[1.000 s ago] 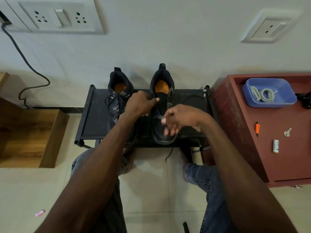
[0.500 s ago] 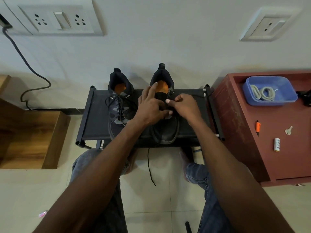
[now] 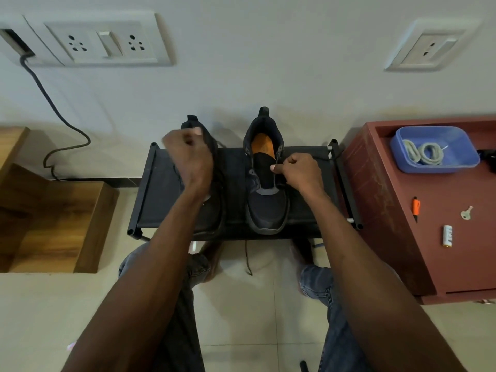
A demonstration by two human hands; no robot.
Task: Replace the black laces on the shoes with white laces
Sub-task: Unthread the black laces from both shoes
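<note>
Right now the left hand is up in a fist, far over the left shoe. It looks blurry, so I cannot tell for sure what it holds, but it may be tugging the black lace. The right hand is curled and pinches the right edge of the right shoe, up by the lace holes.

I think the step in hand is taking the black lace out of the right shoe. Its tongue looks bare, and one lace end hangs down off the near edge of the rack toward the floor. The left shoe seems to have its lace in.

Next, the last bit of lace has to slip free of the holes. Then a hand must reach far right to the blue tub on the red table, where the white laces lie coiled, well apart from the shoes.

Both shoes sit side by side on the rack. Their long way runs near to far. Toes point near, toward the person, and heels point at the wall.
</note>
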